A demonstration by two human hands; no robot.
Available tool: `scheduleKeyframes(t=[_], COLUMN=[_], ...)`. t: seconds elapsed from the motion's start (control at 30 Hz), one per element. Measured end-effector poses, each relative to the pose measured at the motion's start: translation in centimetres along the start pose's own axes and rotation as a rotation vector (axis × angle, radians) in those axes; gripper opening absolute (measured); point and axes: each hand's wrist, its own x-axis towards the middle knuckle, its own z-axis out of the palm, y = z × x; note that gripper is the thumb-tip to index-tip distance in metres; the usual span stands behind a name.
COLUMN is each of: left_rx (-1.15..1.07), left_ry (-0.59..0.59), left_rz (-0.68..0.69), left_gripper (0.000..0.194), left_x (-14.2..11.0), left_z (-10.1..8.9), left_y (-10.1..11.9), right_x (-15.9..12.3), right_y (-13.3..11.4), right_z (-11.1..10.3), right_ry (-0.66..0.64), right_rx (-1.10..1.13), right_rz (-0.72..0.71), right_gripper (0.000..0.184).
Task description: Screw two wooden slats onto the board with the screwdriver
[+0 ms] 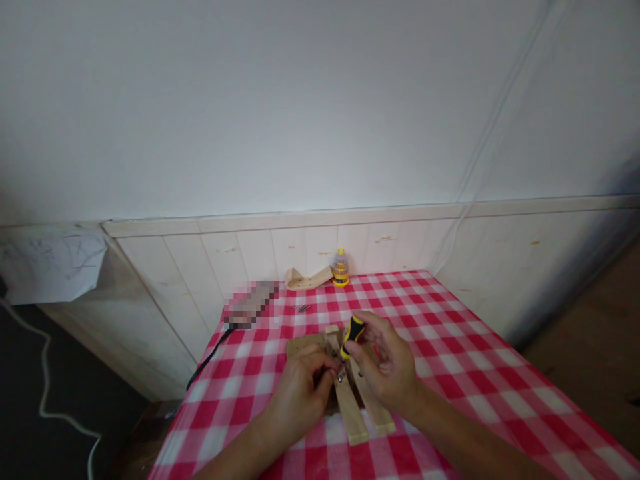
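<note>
My right hand point(387, 367) grips a short black and yellow screwdriver point(354, 331), tilted with its tip pointing down toward a wooden strip point(353, 417). Close to that tip, my left hand point(303, 381) has its thumb and fingers pinched together; what they hold, if anything, is too small to make out. A small metal screw point(341, 378) shows on the strip just beside those fingertips. To the right lies a second wooden strip point(379, 413), partly behind my right hand. Both strips rest over a brown board point(299, 345), which my hands partly cover.
Toward the back of the red-and-white checked tablecloth point(450, 347) are a curved wooden piece point(310, 278), a yellow-based clear container point(341, 268) and several small metal pieces point(302, 308). A blurred-out flat object point(253, 303) with a black strap lies back left. A panelled wall point(320, 243) stands behind.
</note>
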Motion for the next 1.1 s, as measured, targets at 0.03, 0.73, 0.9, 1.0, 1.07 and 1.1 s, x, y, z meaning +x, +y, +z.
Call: scheduleKeyframes(t=[0.03, 0.73, 0.9, 1.0, 1.07, 1.1], left_rx=[0.009, -0.011, -0.006, 0.003, 0.009, 0.01], left_ry=[0.023, 0.175, 0.151, 0.15, 0.144, 0.138], left_rz=[-0.007, 0.032, 0.022, 0.004, -0.006, -0.01], left_gripper=[0.018, 0.041, 0.041, 0.042, 0.041, 0.04], left_x=[0.03, -0.32, -0.43, -0.42, -0.4, -0.38], left_z=[-0.02, 0.47, 0.6, 0.61, 0.6, 0.59], left_y=[0.06, -0.38, -0.41, -0.33, -0.29, -0.29], right_x=[-0.01, 0.1, 0.4, 0.52, 0.54, 0.53], right_y=[0.28, 1.2, 0.6, 0.32, 0.3, 0.32], right_z=[0.11, 0.51, 0.27, 0.16, 0.15, 0.16], right_ry=[0.038, 0.039, 0.023, 0.017, 0.02, 0.021], right_rx=[0.012, -0.05, -0.075, -0.095, -0.103, -0.102], right_rz=[0.021, 0.014, 0.003, -0.006, -0.007, -0.005], right_gripper=[0.041, 0.044, 0.042, 0.039, 0.038, 0.038])
